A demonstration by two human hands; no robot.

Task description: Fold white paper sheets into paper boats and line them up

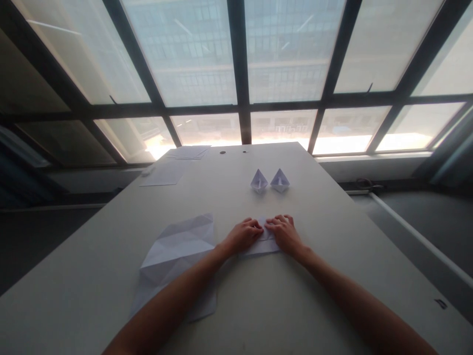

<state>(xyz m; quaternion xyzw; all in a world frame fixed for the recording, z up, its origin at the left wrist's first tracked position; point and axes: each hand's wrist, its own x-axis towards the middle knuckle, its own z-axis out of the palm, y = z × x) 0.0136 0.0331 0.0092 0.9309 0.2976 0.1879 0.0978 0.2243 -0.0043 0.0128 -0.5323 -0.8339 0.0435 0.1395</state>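
A partly folded sheet of white paper [263, 247] lies on the table in front of me, with both hands on its upper part. My left hand [242, 235] is closed, its curled fingers gripping the paper's left side. From the right, my right hand [285, 233] bends its fingers down onto the same paper, thumb side inward. The fingertips hide part of the folds between them. Beyond my hands stand two small folded paper boats [259, 182], side by side. Under and beside my left forearm spreads a larger creased sheet of paper [177, 246].
Flat white sheets [162, 173] lie at the far left of the white table [236, 315], with more paper [190, 152] behind them. Large framed windows [281, 54] rise past the far edge. A small dark mark or object [441, 303] sits near the right edge.
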